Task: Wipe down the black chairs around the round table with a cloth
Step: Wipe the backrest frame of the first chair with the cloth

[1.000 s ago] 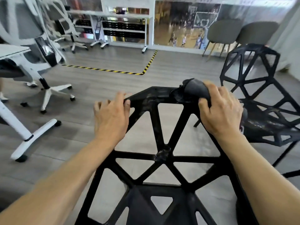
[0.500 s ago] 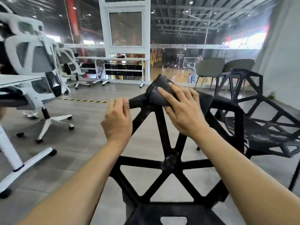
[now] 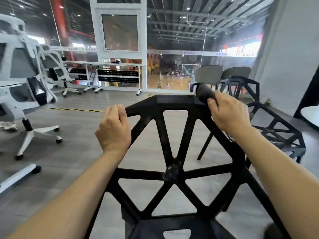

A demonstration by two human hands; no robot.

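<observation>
The right hand (image 3: 228, 114) is gripping a dark cloth (image 3: 204, 93) on the black chair's (image 3: 172, 169) top-right corner. The left hand (image 3: 114, 130) is curling its fingers around the top-left edge.

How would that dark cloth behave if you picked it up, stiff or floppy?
Probably floppy: the dark cloth bunches into a soft wad under the right hand on the black chair. Likely light, since the fingers alone hold it. It looks unlikely to slip.

Black chair (image 3: 172, 135) on grey floor (image 3: 77, 144)
</observation>
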